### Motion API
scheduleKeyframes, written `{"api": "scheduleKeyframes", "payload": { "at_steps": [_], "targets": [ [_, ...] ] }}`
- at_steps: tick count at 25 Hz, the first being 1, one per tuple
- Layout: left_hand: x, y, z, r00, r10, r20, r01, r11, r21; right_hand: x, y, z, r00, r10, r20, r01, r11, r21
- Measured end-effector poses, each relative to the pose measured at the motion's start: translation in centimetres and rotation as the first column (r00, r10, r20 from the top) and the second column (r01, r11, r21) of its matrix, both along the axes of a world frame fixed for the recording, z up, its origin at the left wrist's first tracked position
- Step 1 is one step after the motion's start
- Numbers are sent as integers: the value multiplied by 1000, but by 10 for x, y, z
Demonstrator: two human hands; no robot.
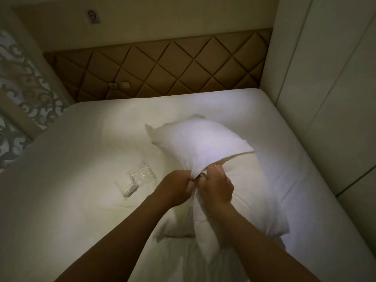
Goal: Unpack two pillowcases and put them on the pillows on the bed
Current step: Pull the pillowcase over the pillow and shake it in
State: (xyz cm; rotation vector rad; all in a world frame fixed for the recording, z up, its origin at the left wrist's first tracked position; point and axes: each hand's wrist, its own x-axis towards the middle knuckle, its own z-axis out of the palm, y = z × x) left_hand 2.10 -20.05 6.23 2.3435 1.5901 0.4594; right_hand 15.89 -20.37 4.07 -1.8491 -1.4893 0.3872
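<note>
A white pillowcase (195, 143) covers the far half of a white pillow (250, 192) that lies in the middle of the bed. Its open hem runs across the pillow near my hands. My left hand (177, 188) grips the bunched hem of the pillowcase at the pillow's left edge. My right hand (215, 186) pinches the same hem right beside it. A second white pillow (175, 224) lies under my forearms, partly hidden. An empty clear plastic wrapper (140, 176) lies on the sheet left of my hands.
The bed (61, 180) has a plain white sheet. A tan quilted headboard (162, 70) stands behind it. A pale wall panel (325, 98) runs close along the right side. A patterned screen (18, 94) is at the left.
</note>
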Motion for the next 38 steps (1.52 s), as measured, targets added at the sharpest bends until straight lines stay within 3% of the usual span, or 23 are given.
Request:
{"api": "scheduleKeyframes", "payload": {
  "at_steps": [3, 5, 7, 9, 12, 14, 15, 16, 19, 21, 24, 28, 30, 35, 38],
  "targets": [
    [-9, -4, -53, 949, 88, -303, -150, 971, -187, 6, 4, -69, 993, 110, -48, -121, 920, -372],
    [-4, -11, -80, 952, 85, -293, -162, 955, -250, 0, 1, -98, 980, 189, -63, -194, 837, -512],
    [-4, -17, -96, 948, 96, -302, -182, 945, -272, -9, 1, -106, 942, 333, -39, -303, 796, -524],
    [-14, -20, -98, 919, 135, -371, -267, 904, -333, -11, 0, -106, 855, 507, -107, -494, 733, -468],
    [-24, -14, -89, 851, 218, -477, -437, 798, -416, 0, -7, -97, 690, 669, -275, -688, 490, -535],
    [-6, 0, -77, 849, 361, -385, -481, 829, -285, 7, -12, -92, 606, 748, -271, -692, 329, -643],
    [7, 9, -74, 871, 388, -301, -459, 862, -215, 9, -10, -88, 625, 740, -249, -669, 344, -659],
    [19, 19, -74, 901, 364, -237, -411, 892, -191, 13, -4, -82, 685, 702, -197, -618, 416, -667],
    [43, 43, -93, 935, 244, -258, -334, 851, -405, 36, 27, -69, 859, 502, 103, -347, 718, -603],
    [47, 47, -117, 924, 181, -337, -339, 795, -503, 61, 50, -68, 921, 323, 219, -164, 829, -534],
    [49, 34, -154, 914, 184, -362, -368, 754, -544, 99, 88, -75, 960, 236, 152, -116, 827, -550],
    [39, 28, -202, 908, 250, -336, -408, 708, -576, 119, 129, -98, 964, 215, -154, -263, 717, -646],
    [33, 37, -218, 900, 252, -356, -423, 708, -566, 109, 136, -115, 937, 280, -210, -348, 692, -633],
    [34, 68, -257, 870, 214, -445, -454, 700, -551, 80, 124, -155, 907, 386, 169, -251, 817, -520],
    [28, 74, -268, 855, 185, -484, -463, 694, -552, 82, 122, -164, 911, 383, 155, -275, 841, -465]
  ]
}}
